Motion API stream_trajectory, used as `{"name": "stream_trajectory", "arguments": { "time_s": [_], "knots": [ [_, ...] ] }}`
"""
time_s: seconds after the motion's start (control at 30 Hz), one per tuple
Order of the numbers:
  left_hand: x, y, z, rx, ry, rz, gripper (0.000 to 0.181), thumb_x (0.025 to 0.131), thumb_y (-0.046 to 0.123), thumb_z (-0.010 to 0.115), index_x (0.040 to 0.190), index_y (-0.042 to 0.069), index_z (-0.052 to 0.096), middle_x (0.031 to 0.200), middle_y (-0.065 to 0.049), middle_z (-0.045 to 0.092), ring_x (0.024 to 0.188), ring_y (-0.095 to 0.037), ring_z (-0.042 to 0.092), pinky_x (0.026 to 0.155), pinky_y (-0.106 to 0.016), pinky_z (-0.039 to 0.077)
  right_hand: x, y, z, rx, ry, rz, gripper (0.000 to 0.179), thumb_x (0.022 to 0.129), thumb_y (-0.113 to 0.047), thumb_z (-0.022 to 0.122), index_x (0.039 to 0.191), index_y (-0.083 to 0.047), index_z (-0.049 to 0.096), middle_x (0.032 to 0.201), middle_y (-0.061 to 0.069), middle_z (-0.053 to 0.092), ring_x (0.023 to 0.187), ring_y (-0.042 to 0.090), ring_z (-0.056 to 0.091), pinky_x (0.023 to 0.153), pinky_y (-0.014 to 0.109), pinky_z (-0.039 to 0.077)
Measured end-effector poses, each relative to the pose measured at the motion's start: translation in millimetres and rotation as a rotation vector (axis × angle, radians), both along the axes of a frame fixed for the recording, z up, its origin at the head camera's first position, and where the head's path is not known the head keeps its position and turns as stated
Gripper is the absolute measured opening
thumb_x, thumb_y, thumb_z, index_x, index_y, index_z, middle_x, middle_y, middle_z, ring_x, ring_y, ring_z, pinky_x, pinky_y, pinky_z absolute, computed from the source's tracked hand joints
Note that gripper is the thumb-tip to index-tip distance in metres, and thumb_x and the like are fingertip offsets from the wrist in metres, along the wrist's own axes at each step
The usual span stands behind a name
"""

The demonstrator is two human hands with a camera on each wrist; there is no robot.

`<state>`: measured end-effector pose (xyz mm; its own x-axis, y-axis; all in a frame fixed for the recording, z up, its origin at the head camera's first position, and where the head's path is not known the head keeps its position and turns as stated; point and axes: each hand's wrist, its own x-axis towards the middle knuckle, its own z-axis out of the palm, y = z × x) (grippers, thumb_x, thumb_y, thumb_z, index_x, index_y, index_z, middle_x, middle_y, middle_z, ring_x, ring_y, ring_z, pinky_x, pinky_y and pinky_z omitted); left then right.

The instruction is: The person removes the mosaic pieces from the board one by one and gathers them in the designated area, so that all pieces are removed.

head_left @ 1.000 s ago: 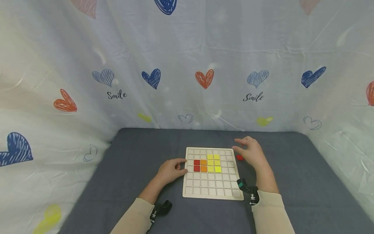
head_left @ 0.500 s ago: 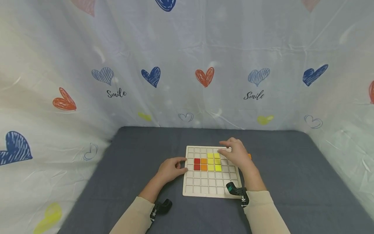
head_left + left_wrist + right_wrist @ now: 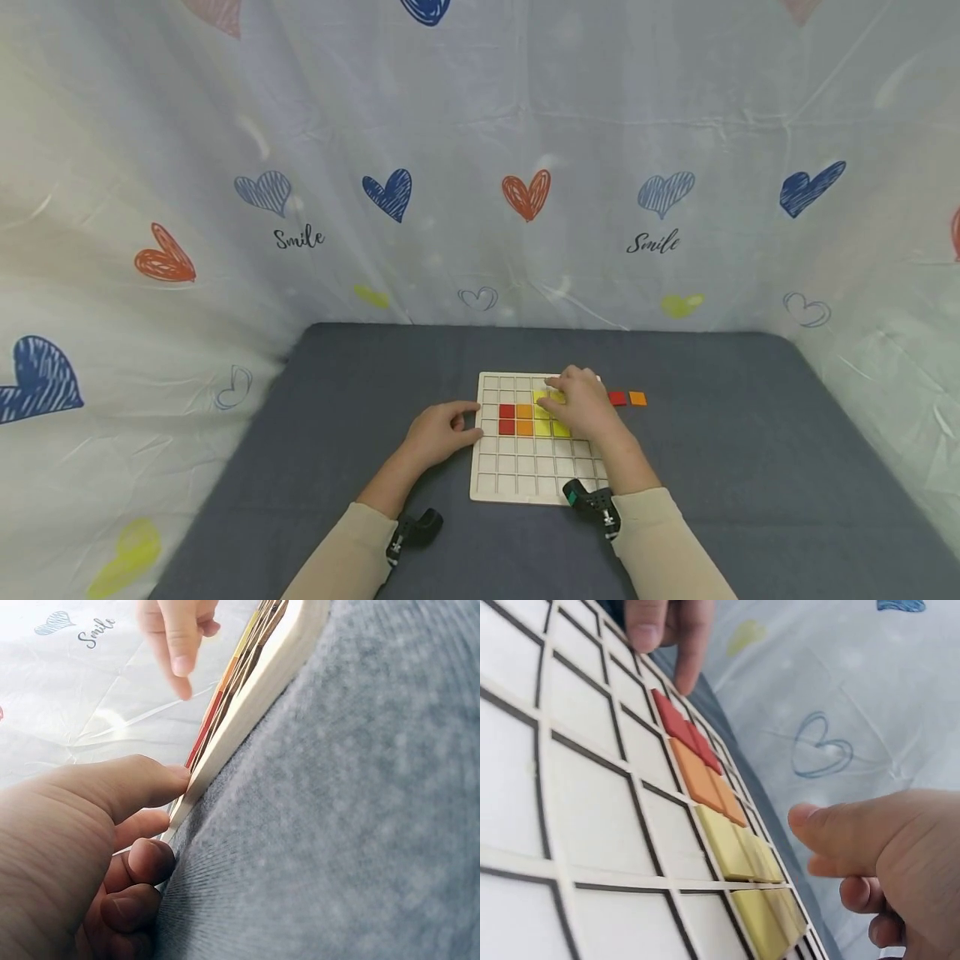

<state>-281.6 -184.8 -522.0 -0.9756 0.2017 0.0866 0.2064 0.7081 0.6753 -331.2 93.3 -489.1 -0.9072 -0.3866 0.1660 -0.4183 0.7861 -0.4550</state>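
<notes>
A pale wooden grid board (image 3: 525, 483) lies on the dark grey cloth. Two red tiles (image 3: 507, 419) and two orange tiles (image 3: 524, 419) sit in its cells, with several yellow tiles (image 3: 542, 428) to their right. My left hand (image 3: 438, 436) touches the board's left edge with thumb and index finger set apart; the other fingers curl loosely, as the left wrist view shows. Over the yellow tiles hovers my right hand (image 3: 585, 408), partly covering them. Its thumb and index finger are apart in the head view, and no tile shows between them.
Right of the board, a loose red tile (image 3: 617, 398) and a loose orange tile (image 3: 637, 398) lie on the cloth-covered table (image 3: 712, 467). A white curtain (image 3: 465, 125) printed with hearts hangs behind and at the sides.
My right hand has moved left, from beside the board's right edge to over the yellow tiles, uncovering the loose orange tile. The left hand stays at the board's edge.
</notes>
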Motion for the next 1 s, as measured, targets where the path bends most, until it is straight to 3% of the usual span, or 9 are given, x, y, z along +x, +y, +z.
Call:
{"name": "stream_trajectory", "arguments": {
  "time_s": [0.13, 0.23, 0.57, 0.83, 1.0],
  "knots": [
    [-0.1, -0.4, -0.5, 0.004, 0.016, -0.01, 0.044, 0.092, 0.032, 0.079, 0.131, 0.013, 0.071, 0.06, 0.007, 0.048, 0.049, -0.008, 0.038, 0.051, -0.028, 0.032, 0.5, -4, -5.0, 0.09, 0.014, -0.014, 0.041, 0.097, -0.033, 0.073, 0.127, -0.005, 0.074, 0.102, 0.007, 0.059, 0.088, 0.024, 0.045, 0.078, 0.041, 0.039],
    [0.7, -0.3, 0.1, 0.006, 0.011, -0.013, 0.044, 0.093, 0.032, 0.079, 0.132, 0.014, 0.071, 0.06, 0.008, 0.048, 0.049, -0.008, 0.038, 0.052, -0.027, 0.032, 1.4, -6, -6.6, 0.102, 0.013, -0.019, 0.038, 0.097, -0.032, 0.074, 0.124, -0.005, 0.075, 0.101, 0.006, 0.059, 0.085, 0.023, 0.044, 0.076, 0.039, 0.037],
    [0.3, 0.4, 0.9, -0.001, 0.014, -0.005, 0.043, 0.093, 0.031, 0.078, 0.131, 0.013, 0.071, 0.06, 0.007, 0.048, 0.049, -0.008, 0.038, 0.052, -0.027, 0.032, -0.4, -10, -8.6, 0.001, 0.049, -0.095, 0.027, 0.09, -0.018, 0.08, 0.116, -0.008, 0.079, 0.097, 0.005, 0.061, 0.088, 0.024, 0.049, 0.077, 0.041, 0.041],
    [1.0, 0.2, 0.9, -0.003, 0.015, -0.014, 0.043, 0.093, 0.031, 0.078, 0.131, 0.013, 0.071, 0.06, 0.007, 0.049, 0.049, -0.008, 0.038, 0.051, -0.027, 0.032, 0.2, -11, -8.8, 0.004, 0.08, -0.138, 0.023, 0.09, -0.019, 0.08, 0.111, -0.01, 0.081, 0.094, 0.003, 0.061, 0.087, 0.023, 0.051, 0.076, 0.042, 0.041],
    [2.4, 0.1, 1.4, 0.002, 0.025, -0.021, 0.043, 0.093, 0.031, 0.078, 0.131, 0.012, 0.071, 0.06, 0.007, 0.048, 0.048, -0.008, 0.037, 0.051, -0.027, 0.031, 0.8, -5, -4.3, -0.076, 0.043, -0.159, 0.026, 0.091, -0.02, 0.079, 0.114, -0.008, 0.08, 0.097, 0.004, 0.061, 0.09, 0.025, 0.05, 0.08, 0.044, 0.04]
  ]
}}
